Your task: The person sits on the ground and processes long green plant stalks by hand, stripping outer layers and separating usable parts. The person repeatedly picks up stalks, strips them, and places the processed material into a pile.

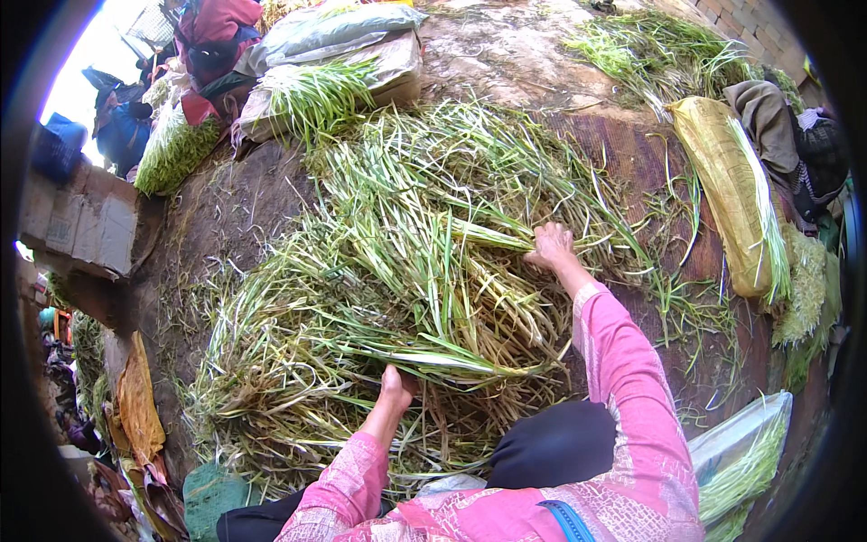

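A wide heap of long green and straw-coloured stalks (399,271) spreads over the ground before me. My right hand (551,245) is closed on the gathered ends of a small bunch of stalks (491,233) at the heap's right side. Nearer to me, my left hand (395,389) reaches in under a loose bunch of green leaves with pale stems (460,362). Its thumb touches the lower edge of that bunch; the fingers are hidden beneath it, so their grip does not show.
A yellow sack (721,183) with pale stalks lies at right. Another stalk pile (664,57) is behind it. At the back, green stalks (322,91) rest on a wrapped bundle (399,64). A cardboard box (88,217) stands left. A person in red (213,37) is at upper left.
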`<control>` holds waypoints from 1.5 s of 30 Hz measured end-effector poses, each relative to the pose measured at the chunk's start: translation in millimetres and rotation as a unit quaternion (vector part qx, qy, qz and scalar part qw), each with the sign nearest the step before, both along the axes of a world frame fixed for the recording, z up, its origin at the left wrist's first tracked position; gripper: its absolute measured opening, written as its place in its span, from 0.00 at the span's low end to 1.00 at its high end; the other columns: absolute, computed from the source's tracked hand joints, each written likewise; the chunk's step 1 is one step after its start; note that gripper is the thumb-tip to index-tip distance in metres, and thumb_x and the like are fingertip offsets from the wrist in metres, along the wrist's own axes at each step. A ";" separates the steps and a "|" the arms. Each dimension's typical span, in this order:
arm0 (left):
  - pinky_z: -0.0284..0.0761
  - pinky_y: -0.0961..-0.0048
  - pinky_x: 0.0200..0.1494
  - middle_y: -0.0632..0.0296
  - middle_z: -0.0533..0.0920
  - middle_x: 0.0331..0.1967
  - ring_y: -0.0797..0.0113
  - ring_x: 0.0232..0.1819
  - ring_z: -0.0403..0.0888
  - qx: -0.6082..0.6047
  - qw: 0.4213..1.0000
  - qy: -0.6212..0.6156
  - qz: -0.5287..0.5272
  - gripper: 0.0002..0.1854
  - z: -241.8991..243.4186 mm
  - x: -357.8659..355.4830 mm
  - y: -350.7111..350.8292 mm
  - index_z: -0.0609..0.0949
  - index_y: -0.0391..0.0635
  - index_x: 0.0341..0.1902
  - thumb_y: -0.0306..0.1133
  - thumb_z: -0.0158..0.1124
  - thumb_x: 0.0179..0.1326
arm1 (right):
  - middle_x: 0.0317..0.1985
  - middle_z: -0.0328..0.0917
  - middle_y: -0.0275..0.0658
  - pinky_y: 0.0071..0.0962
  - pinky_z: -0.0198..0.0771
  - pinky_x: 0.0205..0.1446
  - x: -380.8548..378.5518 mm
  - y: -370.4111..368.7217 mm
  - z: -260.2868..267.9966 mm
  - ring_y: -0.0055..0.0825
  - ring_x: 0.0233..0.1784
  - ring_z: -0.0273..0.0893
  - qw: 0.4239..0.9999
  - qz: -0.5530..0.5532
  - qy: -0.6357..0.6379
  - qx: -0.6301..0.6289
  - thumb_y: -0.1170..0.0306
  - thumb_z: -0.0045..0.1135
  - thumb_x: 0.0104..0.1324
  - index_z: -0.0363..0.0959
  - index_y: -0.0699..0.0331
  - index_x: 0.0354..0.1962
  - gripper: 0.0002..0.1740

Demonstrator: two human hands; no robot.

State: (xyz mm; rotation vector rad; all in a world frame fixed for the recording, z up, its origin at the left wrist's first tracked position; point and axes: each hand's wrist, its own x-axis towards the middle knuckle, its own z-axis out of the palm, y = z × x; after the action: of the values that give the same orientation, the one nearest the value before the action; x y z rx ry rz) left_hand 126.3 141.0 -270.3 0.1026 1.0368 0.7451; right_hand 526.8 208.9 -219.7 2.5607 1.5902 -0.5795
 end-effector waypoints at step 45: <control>0.74 0.70 0.39 0.63 0.77 0.34 0.69 0.34 0.76 0.092 0.991 0.093 -0.029 0.13 9.7 23.2 70.0 0.74 0.43 0.43 0.30 0.59 0.52 | 0.47 0.70 0.50 0.40 0.63 0.53 -27.6 -15.7 13.0 0.39 0.49 0.70 0.992 -0.072 0.102 -0.008 0.45 0.55 0.49 0.58 0.68 0.53 0.42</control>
State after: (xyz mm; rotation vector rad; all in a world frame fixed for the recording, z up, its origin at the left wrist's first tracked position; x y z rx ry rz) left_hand 149.5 211.0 -260.6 0.3651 1.1353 0.7888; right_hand 499.2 193.2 -206.7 2.6959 1.4553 -0.8881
